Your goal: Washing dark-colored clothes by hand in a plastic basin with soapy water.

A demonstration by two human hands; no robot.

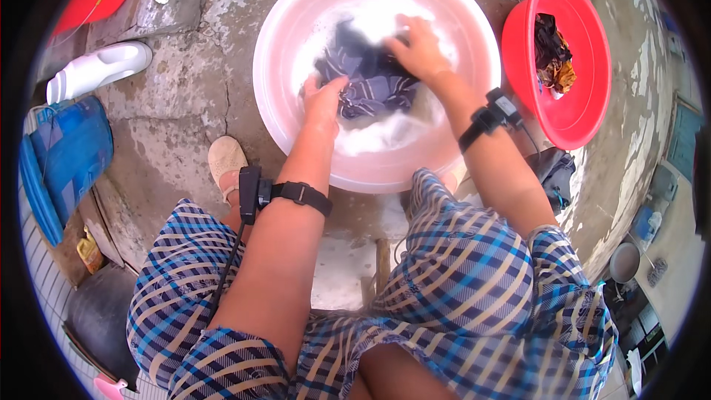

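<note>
A large pale pink basin (274,111) in front of me holds white suds and a wet dark garment (378,96) with light stripes. My left hand (324,102) is at the garment's near left edge, its thumb pressed onto the fabric and its fingers partly sunk in suds; it grips that edge. At the far right of the cloth is my right hand (422,48), thumb and fingers apart, with suds showing between them. Part of the garment beside the right hand is smeared by motion. Black straps with small devices circle both forearms.
Close on the right stands a red basin (533,115) with dark and brown clothes (554,55). A white bottle (100,70) lies at left, above a blue plastic container (74,155). A dark bag (554,174) sits by my right forearm. The concrete floor (170,137) is worn.
</note>
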